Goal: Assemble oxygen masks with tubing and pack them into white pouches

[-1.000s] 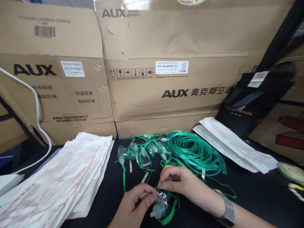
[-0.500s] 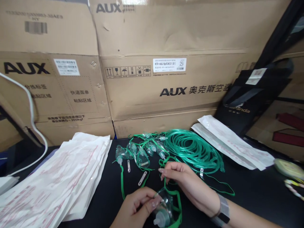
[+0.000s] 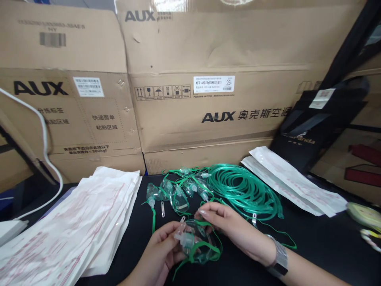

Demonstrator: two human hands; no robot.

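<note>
Above the black tabletop (image 3: 312, 242), left hand (image 3: 162, 252) curled around clear oxygen mask (image 3: 195, 240); right hand (image 3: 230, 228), palm down, pinches its green strap (image 3: 205, 247).

Left carton (image 3: 68, 107) reads "AUX". Centre carton (image 3: 208, 95) reads "AUX 奥克斯空调"; its white label (image 3: 213, 84) reads "KFR-46G/BpR3AES1(B1)" and "25". Top carton (image 3: 226, 31) reads "AUX".

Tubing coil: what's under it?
The tubing coil lies on the black table; a small metal strip pokes out at its near edge. How far the strip runs beneath is covered.
</note>
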